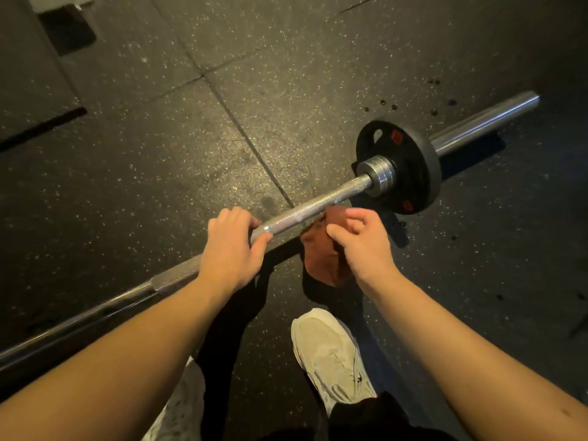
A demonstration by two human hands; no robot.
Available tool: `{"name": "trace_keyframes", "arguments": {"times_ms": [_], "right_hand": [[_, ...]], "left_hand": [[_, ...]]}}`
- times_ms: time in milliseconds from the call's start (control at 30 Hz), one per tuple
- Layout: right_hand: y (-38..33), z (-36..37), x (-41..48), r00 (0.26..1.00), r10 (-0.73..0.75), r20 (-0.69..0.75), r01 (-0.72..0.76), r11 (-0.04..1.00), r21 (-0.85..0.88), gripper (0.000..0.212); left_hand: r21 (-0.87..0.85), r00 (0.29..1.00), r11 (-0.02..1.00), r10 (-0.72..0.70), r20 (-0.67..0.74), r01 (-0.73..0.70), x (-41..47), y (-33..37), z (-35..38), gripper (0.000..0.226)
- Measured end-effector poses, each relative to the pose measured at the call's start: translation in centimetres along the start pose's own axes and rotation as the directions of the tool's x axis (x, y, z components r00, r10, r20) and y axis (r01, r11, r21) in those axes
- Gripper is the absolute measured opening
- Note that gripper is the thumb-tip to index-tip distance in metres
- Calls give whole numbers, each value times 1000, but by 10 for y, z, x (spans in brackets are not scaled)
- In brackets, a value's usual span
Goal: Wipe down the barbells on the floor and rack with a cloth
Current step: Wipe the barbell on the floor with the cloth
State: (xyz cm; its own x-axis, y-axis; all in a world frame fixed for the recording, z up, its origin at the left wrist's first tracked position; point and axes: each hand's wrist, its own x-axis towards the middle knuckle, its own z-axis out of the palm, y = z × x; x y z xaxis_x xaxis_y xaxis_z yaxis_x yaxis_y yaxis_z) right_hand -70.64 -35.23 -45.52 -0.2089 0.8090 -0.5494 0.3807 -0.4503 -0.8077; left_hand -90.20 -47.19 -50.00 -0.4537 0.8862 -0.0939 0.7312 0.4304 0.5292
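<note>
A steel barbell (pixel 318 206) runs diagonally across the dark rubber floor, from lower left to upper right. One black weight plate (pixel 410 167) sits on its right sleeve. My left hand (pixel 230 246) grips the knurled shaft near the middle. My right hand (pixel 362 240) holds a rust-brown cloth (pixel 321 253) just below the shaft, a little to the right of my left hand. The cloth hangs down under my fingers and touches or nearly touches the bar.
My pale sneakers (pixel 331 354) stand on the speckled rubber floor tiles (pixel 159 154) just behind the bar. A dark block (pixel 68 30) lies at the upper left. The bare chrome sleeve end (pixel 490 122) sticks out to the right.
</note>
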Motion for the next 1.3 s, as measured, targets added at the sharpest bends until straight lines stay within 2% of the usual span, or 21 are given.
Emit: {"name": "trace_keyframes", "arguments": {"times_ms": [67,100,167,233,333,467,567,633,700,733,800,833,933,1000,1167,1233,1300], "right_hand": [[-8,-1,1,971,-226,-82,209,962,-177,40],[-9,2,5,934,-344,-98,306,910,-279,39],[-4,13,14,845,-534,-32,456,749,-481,34],[11,26,19,773,-629,80,541,589,-600,30],[33,36,21,724,-672,155,604,511,-611,27],[33,32,21,716,-667,207,627,484,-610,28],[24,31,18,708,-661,248,658,490,-572,20],[15,27,17,761,-622,184,611,592,-525,11],[4,18,17,846,-531,40,489,745,-452,12],[-1,13,18,855,-518,-26,461,783,-417,14],[-8,8,20,809,-581,-91,496,757,-425,19],[-9,10,22,783,-618,-71,526,718,-456,18],[3,31,29,743,-662,94,595,591,-545,11],[17,42,28,730,-660,176,624,538,-567,22],[27,38,28,671,-700,245,680,450,-579,28],[22,31,34,685,-698,209,660,473,-584,28],[16,26,39,735,-665,131,602,550,-579,24]], "left_hand": [[10,1000,1000,-3,9,3,0,0,-1,23],[23,1000,1000,-7,10,6,1,1,-2,23],[45,1000,999,-13,4,13,0,3,-3,24],[36,1000,999,-14,0,14,0,5,-3,25],[39,1000,999,-16,-18,17,-1,6,-2,27],[85,999,996,-26,-21,28,0,9,-1,25],[87,999,996,-24,-27,26,1,8,0,25],[77,999,997,-31,-21,32,1,6,1,25],[69,999,997,-25,-24,27,0,5,2,26],[68,999,997,-23,-25,24,0,4,2,26],[68,999,997,-27,-21,28,0,4,2,26],[64,999,998,-28,-20,29,0,4,2,26],[55,999,998,-36,-19,37,0,4,1,26],[53,999,998,-41,-21,42,0,6,0,26],[52,999,997,-47,-16,48,0,7,0,27],[49,999,998,-42,-13,43,0,6,0,27],[51,999,998,-34,-14,35,-1,6,0,26]]}}
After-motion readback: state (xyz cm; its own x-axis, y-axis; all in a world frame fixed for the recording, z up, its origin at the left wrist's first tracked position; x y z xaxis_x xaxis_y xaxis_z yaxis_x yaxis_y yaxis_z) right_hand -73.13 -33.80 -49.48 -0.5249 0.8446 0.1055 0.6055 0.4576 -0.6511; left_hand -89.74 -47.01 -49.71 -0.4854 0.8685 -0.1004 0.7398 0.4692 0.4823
